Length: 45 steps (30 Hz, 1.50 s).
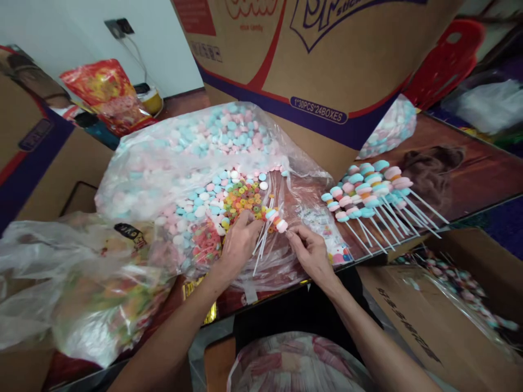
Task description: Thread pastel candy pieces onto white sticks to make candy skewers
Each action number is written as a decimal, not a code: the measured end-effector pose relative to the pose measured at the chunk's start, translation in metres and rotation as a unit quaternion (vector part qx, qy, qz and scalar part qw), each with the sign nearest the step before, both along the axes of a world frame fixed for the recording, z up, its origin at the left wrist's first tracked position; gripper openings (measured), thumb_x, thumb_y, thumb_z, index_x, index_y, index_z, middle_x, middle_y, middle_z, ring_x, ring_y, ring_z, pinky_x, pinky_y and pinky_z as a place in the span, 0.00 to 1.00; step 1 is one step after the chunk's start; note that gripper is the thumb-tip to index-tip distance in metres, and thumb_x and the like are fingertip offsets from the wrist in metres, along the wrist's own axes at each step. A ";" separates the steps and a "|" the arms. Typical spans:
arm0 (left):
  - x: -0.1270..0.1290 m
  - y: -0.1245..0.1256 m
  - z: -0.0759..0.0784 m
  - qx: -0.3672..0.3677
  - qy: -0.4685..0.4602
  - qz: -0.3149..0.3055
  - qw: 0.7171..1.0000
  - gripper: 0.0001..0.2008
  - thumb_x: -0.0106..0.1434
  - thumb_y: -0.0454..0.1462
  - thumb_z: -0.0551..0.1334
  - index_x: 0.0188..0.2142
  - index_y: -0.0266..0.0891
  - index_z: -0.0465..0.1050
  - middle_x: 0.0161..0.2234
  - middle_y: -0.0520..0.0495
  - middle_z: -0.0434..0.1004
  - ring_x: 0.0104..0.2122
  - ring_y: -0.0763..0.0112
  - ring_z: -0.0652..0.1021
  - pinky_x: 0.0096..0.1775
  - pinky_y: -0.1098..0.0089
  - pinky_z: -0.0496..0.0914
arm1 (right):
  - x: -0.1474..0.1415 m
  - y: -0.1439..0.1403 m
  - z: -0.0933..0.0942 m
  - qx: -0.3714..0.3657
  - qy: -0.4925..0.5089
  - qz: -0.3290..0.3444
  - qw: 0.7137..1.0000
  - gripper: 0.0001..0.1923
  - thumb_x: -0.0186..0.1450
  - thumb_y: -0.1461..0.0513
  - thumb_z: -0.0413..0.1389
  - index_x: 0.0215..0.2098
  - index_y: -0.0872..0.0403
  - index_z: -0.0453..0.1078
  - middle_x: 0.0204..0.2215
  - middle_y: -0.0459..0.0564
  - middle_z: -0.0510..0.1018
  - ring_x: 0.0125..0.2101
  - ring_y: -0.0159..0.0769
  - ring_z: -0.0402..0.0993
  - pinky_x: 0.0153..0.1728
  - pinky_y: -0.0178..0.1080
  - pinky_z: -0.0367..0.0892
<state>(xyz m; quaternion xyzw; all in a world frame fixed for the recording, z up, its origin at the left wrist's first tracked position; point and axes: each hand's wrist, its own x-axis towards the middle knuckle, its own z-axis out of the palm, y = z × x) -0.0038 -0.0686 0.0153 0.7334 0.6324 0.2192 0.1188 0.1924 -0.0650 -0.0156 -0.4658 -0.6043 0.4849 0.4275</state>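
Left hand (239,239) grasps loose sticks (261,245); right hand (308,250) pinches a candy skewer (277,220), whose pieces might slide off.

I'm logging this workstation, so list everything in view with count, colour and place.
loose candies: many, pink, blue and white, in the clear bag at centre
ring candies: a heap, mixed colours, by the left hand
finished candy sticks: a pile, count unclear, pastel, right on the table
cardboard box: one, brown with print, top centre
red chair: one, top right
left hand: holds white sticks
right hand: pinches a part-filled candy stick
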 end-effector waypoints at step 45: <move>0.058 0.031 0.011 -0.191 -0.679 0.099 0.702 0.23 0.49 0.44 0.76 0.38 0.37 0.72 0.32 0.48 0.80 0.29 0.75 0.78 0.31 0.76 0.69 | -0.002 -0.002 0.008 0.065 -0.019 -0.041 0.997 0.13 0.71 0.59 0.51 0.29 0.52 0.68 0.20 0.42 0.64 0.23 0.32 0.60 0.25 0.34 0.56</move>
